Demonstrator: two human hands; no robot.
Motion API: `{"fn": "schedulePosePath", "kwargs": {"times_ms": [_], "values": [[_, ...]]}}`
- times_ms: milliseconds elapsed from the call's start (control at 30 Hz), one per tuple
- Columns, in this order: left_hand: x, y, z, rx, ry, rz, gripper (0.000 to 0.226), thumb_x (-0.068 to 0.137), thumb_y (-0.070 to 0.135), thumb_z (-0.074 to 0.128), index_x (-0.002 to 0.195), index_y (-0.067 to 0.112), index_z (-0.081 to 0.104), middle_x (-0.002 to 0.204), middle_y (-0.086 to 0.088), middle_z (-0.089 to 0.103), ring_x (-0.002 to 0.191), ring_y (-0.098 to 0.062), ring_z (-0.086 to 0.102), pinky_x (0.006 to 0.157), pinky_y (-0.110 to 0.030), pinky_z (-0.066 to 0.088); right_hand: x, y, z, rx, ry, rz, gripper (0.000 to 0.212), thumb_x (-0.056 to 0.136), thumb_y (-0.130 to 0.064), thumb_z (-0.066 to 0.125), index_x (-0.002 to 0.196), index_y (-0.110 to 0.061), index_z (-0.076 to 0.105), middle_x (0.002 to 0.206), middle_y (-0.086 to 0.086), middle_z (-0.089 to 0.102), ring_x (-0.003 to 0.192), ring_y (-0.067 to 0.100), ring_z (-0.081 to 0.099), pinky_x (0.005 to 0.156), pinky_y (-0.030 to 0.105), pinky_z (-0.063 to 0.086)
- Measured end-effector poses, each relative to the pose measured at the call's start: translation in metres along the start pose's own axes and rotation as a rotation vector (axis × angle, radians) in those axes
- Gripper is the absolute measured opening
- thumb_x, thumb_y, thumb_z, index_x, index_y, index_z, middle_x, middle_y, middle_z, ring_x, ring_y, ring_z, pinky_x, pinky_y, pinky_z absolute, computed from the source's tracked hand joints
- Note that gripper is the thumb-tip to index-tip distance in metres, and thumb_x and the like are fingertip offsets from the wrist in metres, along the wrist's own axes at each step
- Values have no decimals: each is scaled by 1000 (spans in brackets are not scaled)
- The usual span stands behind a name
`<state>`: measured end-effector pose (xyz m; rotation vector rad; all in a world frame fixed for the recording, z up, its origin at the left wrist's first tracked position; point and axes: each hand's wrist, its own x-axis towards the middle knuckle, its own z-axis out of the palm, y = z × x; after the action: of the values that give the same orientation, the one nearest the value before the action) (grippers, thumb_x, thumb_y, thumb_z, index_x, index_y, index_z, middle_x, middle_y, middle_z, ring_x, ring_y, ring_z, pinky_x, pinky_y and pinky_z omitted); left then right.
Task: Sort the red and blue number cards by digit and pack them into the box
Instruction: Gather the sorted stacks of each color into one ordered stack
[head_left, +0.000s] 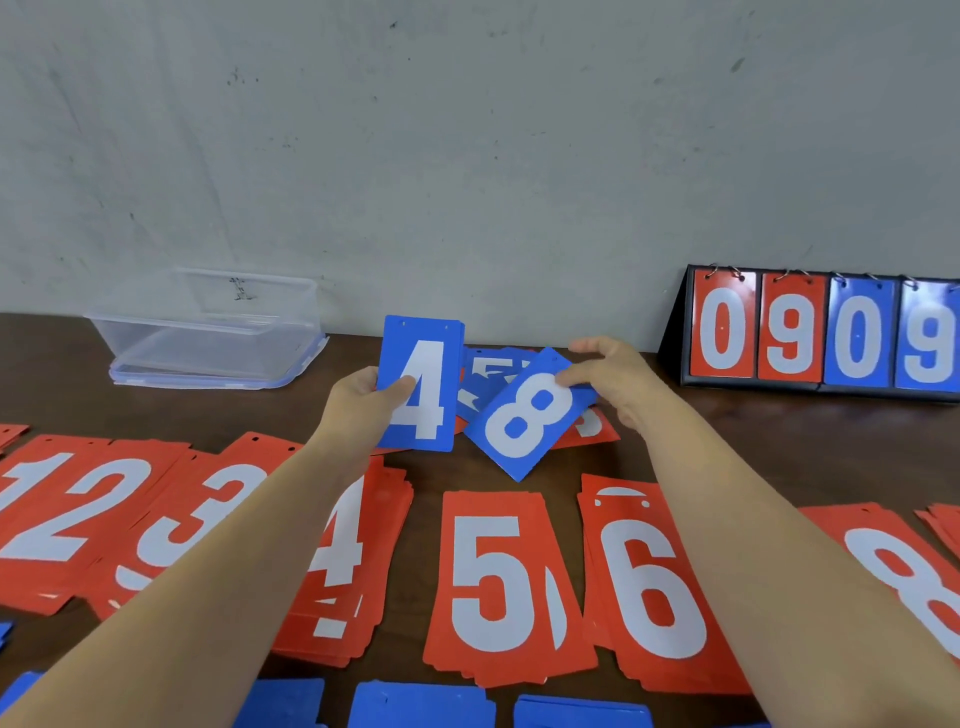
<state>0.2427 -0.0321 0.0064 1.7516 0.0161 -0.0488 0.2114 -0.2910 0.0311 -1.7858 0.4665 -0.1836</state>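
My left hand (363, 397) holds a blue 4 card (423, 364) upright, thumb on its face. My right hand (610, 374) pinches the upper corner of a blue 8 card (527, 415), tilted over a small loose pile of blue and red cards (491, 371) near the wall. Red stacks lie in a row in front: 1 (31, 514), 2 (104, 509), 3 (208, 499), 4 (348, 561), 5 (493, 582), 6 (649, 587) and 8 (904, 566). The clear plastic box (208, 332) sits at the back left, nothing inside.
A black flip scoreboard (826, 332) showing 0 9 0 9 stands at the back right against the grey wall. Blue card stacks (421, 706) lie along the near edge of the dark wooden table (753, 431). More red cards (943, 525) show at the far right.
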Motion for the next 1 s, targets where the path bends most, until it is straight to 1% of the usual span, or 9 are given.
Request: {"fn": "schedulePosePath", "kwargs": {"times_ms": [167,333,467,533,700,800,833,933,1000], "values": [[-7,2,-4,-31,-7,-8,24,92,36,65,110,22,58,110,-3,67,104,-22,66,91,-46,56,-15,1,9,249,92,-78,46,75,-5,79,117,-9,60,99,14,71,81,26,71,71,36,59],[-23,7,-9,-74,-135,17,30,91,34,66,116,17,62,109,-5,71,100,-23,70,92,-48,55,-30,-26,13,337,49,-149,42,75,-6,79,113,-14,62,91,11,71,64,18,69,54,25,53],[-36,13,-3,-121,-249,48,30,92,29,64,118,15,63,109,-4,74,99,-23,71,92,-49,55,-42,-44,26,390,-48,-161,40,74,-6,80,110,-13,63,86,10,72,67,22,70,66,34,58],[-39,15,-1,-129,-233,51,27,93,27,65,116,14,64,107,-5,74,98,-25,72,91,-49,56,-45,-49,29,404,-47,-174,34,75,-8,80,103,-15,64,90,9,72,74,24,69,74,38,57],[-40,18,-1,-303,-104,-39,28,91,23,67,117,12,63,111,-8,72,101,-27,70,92,-51,55,-60,-38,33,287,-110,-141,14,80,-20,76,91,-15,70,85,2,73,73,14,62,67,27,43],[-44,18,1,-361,-87,-52,28,91,21,66,118,13,62,112,-7,71,103,-26,69,92,-51,55,-68,-25,37,205,-107,-116,11,84,-20,72,93,-14,71,89,3,74,78,16,64,71,30,49],[-46,18,1,-363,-78,-57,27,91,22,67,117,14,62,112,-6,71,103,-26,69,92,-50,55,-70,-24,37,193,-91,-119,9,86,-19,71,93,-14,70,87,2,74,76,14,64,69,27,51],[-49,17,1,-365,-34,-64,18,90,24,69,107,19,63,110,-4,71,101,-23,69,91,-48,56,-79,-25,35,200,-38,-144,5,89,-16,67,92,-12,67,81,-2,70,67,6,60,46,12,45],[-53,17,-3,-378,-6,-77,11,91,23,68,100,22,62,109,-4,70,99,-23,69,90,-46,57,-85,-25,32,217,3,-155,8,90,-15,66,95,-9,66,87,1,70,67,6,62,42,10,43]]}}
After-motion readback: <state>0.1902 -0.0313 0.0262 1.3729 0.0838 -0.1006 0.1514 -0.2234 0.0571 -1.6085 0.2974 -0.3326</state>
